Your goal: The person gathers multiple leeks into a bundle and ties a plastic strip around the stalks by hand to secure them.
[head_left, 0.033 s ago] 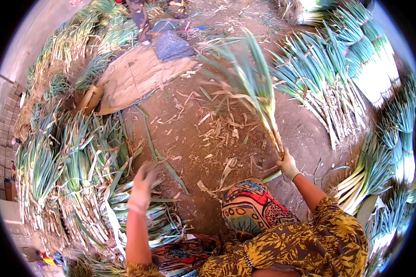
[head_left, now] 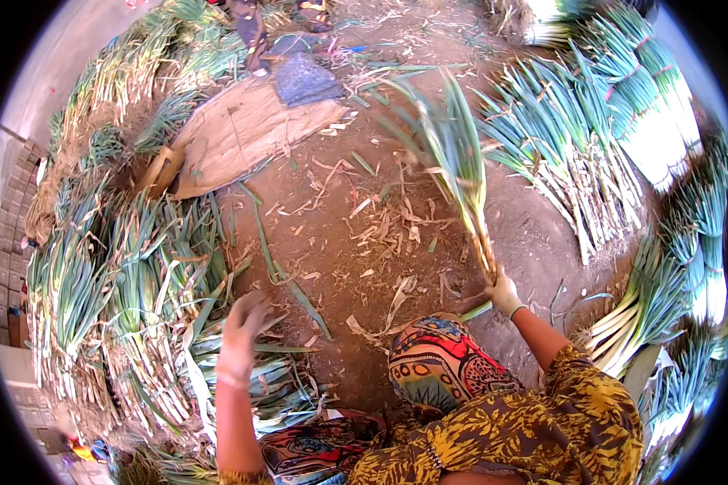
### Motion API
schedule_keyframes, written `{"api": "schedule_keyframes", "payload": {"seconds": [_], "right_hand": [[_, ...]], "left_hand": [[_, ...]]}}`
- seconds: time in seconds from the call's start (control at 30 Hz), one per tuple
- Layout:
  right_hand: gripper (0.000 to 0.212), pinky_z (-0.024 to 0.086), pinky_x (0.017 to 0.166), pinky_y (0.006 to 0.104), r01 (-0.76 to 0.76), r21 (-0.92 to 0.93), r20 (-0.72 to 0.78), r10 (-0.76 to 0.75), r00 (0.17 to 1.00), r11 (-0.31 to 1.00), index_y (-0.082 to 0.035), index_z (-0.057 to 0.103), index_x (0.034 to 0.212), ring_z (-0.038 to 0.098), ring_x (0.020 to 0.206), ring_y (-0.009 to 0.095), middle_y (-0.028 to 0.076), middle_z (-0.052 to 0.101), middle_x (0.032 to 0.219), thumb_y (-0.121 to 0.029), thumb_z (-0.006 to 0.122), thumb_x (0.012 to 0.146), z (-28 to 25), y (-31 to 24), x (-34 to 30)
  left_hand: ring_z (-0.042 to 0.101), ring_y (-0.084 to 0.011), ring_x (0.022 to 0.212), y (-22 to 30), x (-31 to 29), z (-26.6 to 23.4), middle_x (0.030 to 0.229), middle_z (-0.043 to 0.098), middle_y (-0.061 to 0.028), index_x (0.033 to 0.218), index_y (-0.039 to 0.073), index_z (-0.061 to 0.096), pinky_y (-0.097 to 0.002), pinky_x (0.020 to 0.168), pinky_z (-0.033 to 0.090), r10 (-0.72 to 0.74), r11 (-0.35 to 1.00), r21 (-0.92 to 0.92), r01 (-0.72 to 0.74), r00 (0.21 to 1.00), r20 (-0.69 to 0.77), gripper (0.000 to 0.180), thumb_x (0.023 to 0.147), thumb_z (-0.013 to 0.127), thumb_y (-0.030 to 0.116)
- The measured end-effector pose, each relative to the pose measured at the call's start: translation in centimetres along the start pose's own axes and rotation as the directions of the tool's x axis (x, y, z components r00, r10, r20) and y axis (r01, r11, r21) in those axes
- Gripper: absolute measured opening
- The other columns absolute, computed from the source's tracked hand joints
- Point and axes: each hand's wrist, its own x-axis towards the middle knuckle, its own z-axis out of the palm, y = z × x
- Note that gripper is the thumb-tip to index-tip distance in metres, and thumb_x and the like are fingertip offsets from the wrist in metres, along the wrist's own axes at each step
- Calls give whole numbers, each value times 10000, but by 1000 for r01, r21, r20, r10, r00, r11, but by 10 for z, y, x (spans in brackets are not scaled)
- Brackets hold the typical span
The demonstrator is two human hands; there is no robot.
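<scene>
Now my right hand (head_left: 504,293) grasps the green-leaved, pale-stemmed leek bunch (head_left: 463,178) by its base, beyond the multicoloured, cloth-covered knee (head_left: 451,356); my left hand (head_left: 243,325), left of it, looks empty. I'd grip low, sparing leaves.

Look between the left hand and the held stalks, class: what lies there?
In the head view: brown ground strewn with pale peelings and a green leaf separates left hand and held stalks.

Place: produce-sorting area | bare earth floor (head_left: 534,218) (strewn with trimmings (head_left: 408,222)) | heaped leek-like stalks (head_left: 141,283) | banded bundles (head_left: 635,97) | brickwork (head_left: 12,218)
</scene>
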Motion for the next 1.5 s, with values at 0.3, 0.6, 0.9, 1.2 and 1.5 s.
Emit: {"api": "schedule_keyframes", "payload": {"seconds": [0.3, 0.6, 0.9, 1.2, 1.5], "right_hand": [[843, 496, 882, 463, 309, -225, 536, -148, 831, 924, 63, 254, 1407, 626, 1040, 407, 307, 632, 1078, -232, 689, 748, 110, -72, -19], [733, 492, 837, 474, 562, 156, 657, -510, 555, 812, 29, 383, 1274, 613, 1010, 443, 316, 628, 1032, -354, 753, 770, 214, -206, -5], [780, 505, 828, 456, 537, 138, 168, -554, 815, 832, -39, 360, 1408, 631, 972, 413, 264, 645, 1016, -175, 668, 704, -28, -194, -40], [641, 558, 737, 387, 253, -38, -340, -250, 906, 967, -125, 425, 1375, 673, 870, 297, 164, 662, 1039, -81, 639, 772, -243, -43, -73], [691, 459, 951, 493, -128, -490, -427, -109, 898, 862, -54, 467, 1326, 502, 1184, 410, 238, 499, 1303, -390, 717, 777, -348, -14, 20]], "left_hand": [[571, -125, 804, -50, -111, -13, 954, 642, -57, 1123, -5, 614, -254, 745, 476, -13, 997, 75, 29, 978, -206, 237, 907, 612, 91], [590, -118, 823, -52, -102, -31, 916, 634, -65, 1110, -4, 614, -259, 718, 512, 31, 977, 210, 27, 964, -265, 199, 916, 599, 41], [592, -155, 818, -94, -94, -70, 978, 647, -81, 1191, -46, 585, -283, 744, 490, 38, 989, 148, 0, 966, -254, 321, 922, 597, 128], [525, -294, 1182, -39, -93, -34, 1300, 580, -167, 1287, -11, 568, -366, 1021, 378, -22, 916, 397, 61, 995, -102, 478, 964, 534, 340], [584, -288, 1109, 36, -148, -8, 1257, 615, -171, 1330, 31, 540, -352, 992, 417, 127, 902, 429, -49, 979, -156, 438, 955, 569, 256]]}}
